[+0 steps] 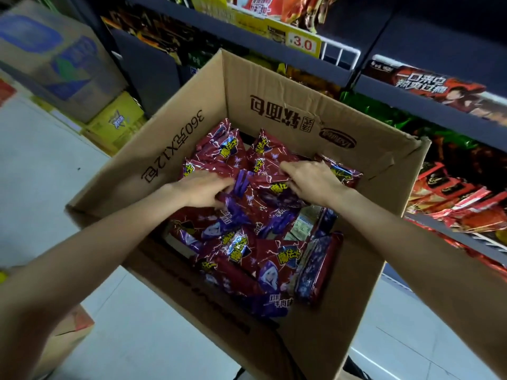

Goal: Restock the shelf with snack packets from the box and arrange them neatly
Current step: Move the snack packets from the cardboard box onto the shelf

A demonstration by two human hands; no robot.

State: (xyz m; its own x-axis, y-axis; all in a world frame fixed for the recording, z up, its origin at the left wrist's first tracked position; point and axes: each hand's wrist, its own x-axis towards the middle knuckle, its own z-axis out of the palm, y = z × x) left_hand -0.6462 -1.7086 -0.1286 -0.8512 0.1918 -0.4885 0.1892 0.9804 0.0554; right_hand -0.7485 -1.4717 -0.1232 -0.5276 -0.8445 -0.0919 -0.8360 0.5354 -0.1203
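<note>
"360克X12包" printed upside down on the inner wall of my cardboard box [175,149], "软面包" on its far wall, "牛肉味" on a snack packet [277,283] below my wrists, "3.0" on a yellow price tag [301,43] at the shelf edge

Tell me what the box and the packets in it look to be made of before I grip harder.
Box: brown corrugated cardboard, matte, judging by its creased flaps, fold lines and printed lettering. Packets: thin glossy plastic or foil film, probably; they crinkle and throw bright glints. Both the left hand and the right hand are curled on packets.
</note>
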